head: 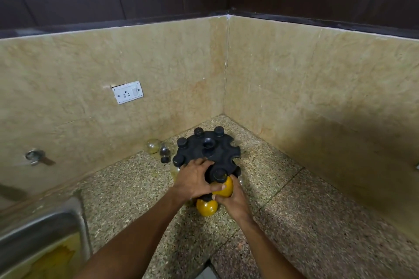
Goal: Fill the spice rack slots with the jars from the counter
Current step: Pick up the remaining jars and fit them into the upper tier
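A black round spice rack (213, 150) stands in the counter's corner, with several black-lidded jars hanging in its rim slots. My right hand (234, 203) grips a yellow-filled jar (225, 187) with a black lid, held at the rack's near edge. My left hand (196, 180) grips the rack's near rim, its thumb touching the yellow jar. A second yellow jar (206, 207) stands on the counter just below both hands. A clear empty jar (153, 145) and a small black-lidded jar (165, 154) lie left of the rack by the wall.
Beige stone walls close the corner behind and right of the rack. A white socket plate (128, 92) is on the left wall. A steel sink (43, 233) lies at the lower left. The speckled counter (294, 210) extends right.
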